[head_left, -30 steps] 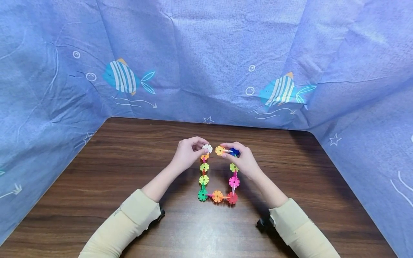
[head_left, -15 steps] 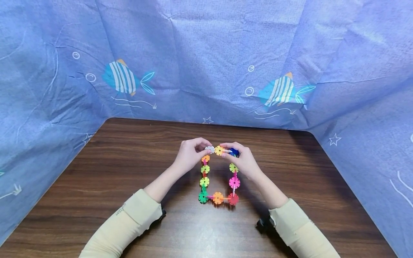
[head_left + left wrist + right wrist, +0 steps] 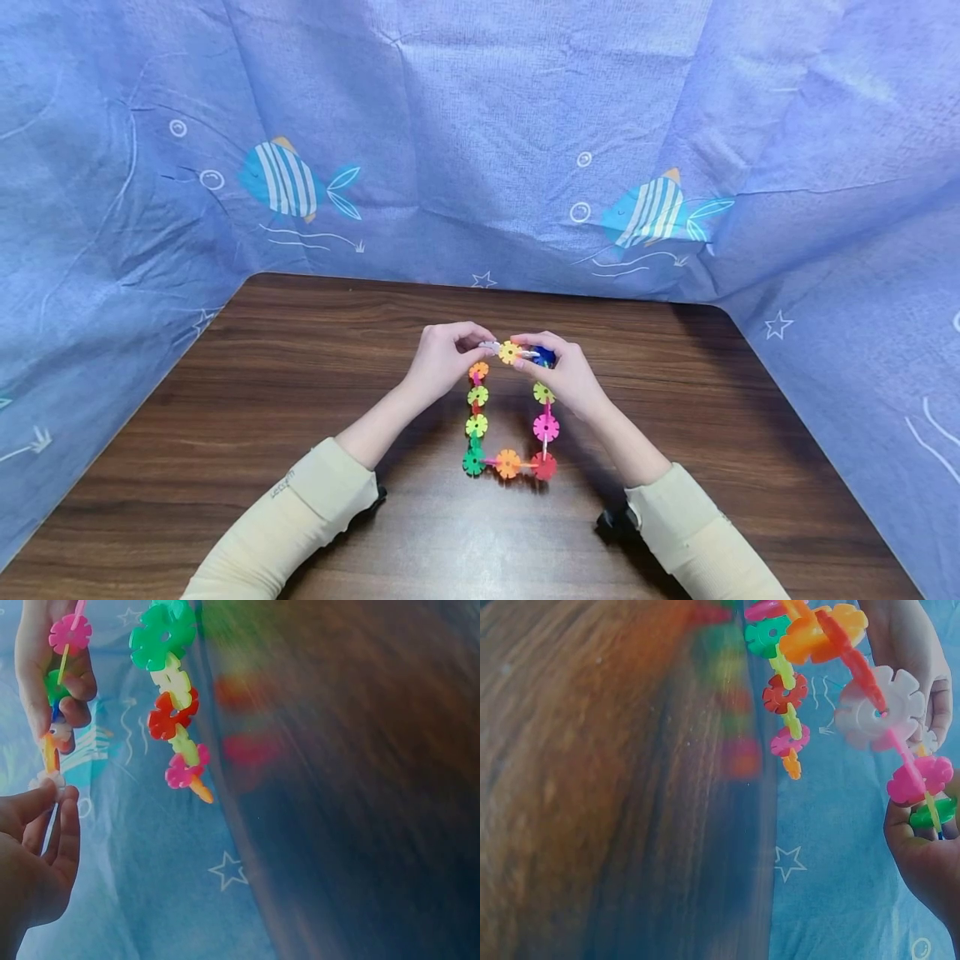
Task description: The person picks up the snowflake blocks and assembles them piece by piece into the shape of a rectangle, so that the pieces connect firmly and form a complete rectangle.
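Note:
My left hand [image 3: 442, 360] pinches a white notched snowflake disc [image 3: 489, 346] between thumb and fingers. The disc is seen nearly edge-on and meets a yellow-orange snowflake disc [image 3: 510, 352]; whether their notches interlock I cannot tell. My right hand [image 3: 564, 375] holds the other end of the linked chain, its fingers about the yellow-orange disc and a blue disc [image 3: 543, 357]. From there the chain hangs in a U through a pink disc [image 3: 546, 427], a red disc [image 3: 544, 466] and a green disc [image 3: 474, 462]. Its other end is an orange disc [image 3: 478, 371], below my left hand.
A dark wood-grain table [image 3: 300, 350] lies under both hands. Blue cloth [image 3: 480, 125] printed with fish and stars stands behind it and at both sides. Dark bands [image 3: 617, 523] show at the wrists near the sleeve cuffs.
My left hand has moved right, bringing the white disc against the yellow-orange one. The white disc has turned from face-on to edge-on. The chain's bottom has shifted slightly nearer; my right hand has barely moved.

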Demonstrator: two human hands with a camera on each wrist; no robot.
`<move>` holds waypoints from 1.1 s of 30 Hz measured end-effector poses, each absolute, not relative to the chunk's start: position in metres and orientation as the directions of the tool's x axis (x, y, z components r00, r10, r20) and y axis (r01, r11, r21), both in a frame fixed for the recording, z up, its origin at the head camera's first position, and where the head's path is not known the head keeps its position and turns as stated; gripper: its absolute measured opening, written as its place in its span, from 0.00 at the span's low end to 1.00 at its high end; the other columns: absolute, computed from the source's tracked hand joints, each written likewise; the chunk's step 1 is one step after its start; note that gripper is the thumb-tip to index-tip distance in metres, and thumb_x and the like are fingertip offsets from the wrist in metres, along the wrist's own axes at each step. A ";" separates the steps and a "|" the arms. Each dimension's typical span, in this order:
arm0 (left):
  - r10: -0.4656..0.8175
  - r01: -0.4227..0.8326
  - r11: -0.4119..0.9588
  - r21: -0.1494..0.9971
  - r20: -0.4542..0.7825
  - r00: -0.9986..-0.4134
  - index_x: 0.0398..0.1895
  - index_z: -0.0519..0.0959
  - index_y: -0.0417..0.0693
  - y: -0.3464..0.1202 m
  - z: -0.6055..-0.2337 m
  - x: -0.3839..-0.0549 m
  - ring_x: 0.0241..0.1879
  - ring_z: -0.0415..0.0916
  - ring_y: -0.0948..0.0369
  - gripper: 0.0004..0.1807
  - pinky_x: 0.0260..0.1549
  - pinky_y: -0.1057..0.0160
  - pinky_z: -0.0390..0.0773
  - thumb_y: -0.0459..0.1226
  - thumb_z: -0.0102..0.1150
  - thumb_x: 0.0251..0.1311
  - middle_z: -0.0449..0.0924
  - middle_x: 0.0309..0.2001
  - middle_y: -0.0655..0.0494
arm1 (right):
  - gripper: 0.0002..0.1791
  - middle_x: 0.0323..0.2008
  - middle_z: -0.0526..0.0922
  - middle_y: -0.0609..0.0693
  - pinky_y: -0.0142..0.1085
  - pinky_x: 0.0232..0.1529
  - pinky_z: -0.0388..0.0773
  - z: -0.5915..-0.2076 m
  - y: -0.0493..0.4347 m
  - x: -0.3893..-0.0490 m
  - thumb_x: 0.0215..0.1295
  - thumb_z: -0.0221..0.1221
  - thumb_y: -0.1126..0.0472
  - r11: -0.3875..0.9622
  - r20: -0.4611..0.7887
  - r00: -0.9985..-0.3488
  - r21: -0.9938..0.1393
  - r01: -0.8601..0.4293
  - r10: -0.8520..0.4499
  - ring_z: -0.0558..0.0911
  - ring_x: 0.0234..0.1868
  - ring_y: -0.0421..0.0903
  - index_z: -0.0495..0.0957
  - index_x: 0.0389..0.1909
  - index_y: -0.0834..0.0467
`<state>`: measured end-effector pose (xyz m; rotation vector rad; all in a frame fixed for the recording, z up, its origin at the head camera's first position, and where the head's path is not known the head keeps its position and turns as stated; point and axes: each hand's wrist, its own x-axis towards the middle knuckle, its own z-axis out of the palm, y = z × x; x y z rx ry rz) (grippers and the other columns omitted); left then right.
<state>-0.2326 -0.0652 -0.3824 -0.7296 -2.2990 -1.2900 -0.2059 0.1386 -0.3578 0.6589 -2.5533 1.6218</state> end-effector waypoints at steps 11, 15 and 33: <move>0.239 0.609 0.412 0.678 0.564 -0.790 0.29 0.86 0.47 -0.061 -0.378 -0.228 0.23 0.79 0.69 0.03 0.24 0.71 0.78 0.35 0.69 0.51 0.86 0.28 0.57 | 0.18 0.43 0.81 0.53 0.31 0.27 0.78 -0.385 0.146 -0.225 0.56 0.66 0.62 0.338 0.268 -0.918 -0.869 -0.362 -0.293 0.79 0.29 0.52 0.81 0.50 0.56; 0.241 0.612 0.426 0.667 0.568 -0.787 0.29 0.86 0.48 -0.061 -0.377 -0.228 0.23 0.78 0.70 0.03 0.23 0.72 0.78 0.35 0.70 0.50 0.86 0.28 0.58 | 0.17 0.41 0.82 0.51 0.35 0.25 0.79 -0.387 0.148 -0.226 0.56 0.66 0.61 0.325 0.292 -0.909 -0.864 -0.384 -0.296 0.79 0.25 0.50 0.81 0.49 0.53; 0.286 0.652 0.412 0.637 0.588 -0.756 0.27 0.87 0.48 -0.065 -0.378 -0.229 0.20 0.76 0.70 0.02 0.19 0.71 0.75 0.37 0.69 0.51 0.86 0.26 0.58 | 0.18 0.43 0.82 0.60 0.33 0.27 0.79 -0.356 0.137 -0.203 0.57 0.64 0.67 0.349 0.273 -0.903 -0.854 -0.387 -0.332 0.79 0.29 0.58 0.79 0.50 0.66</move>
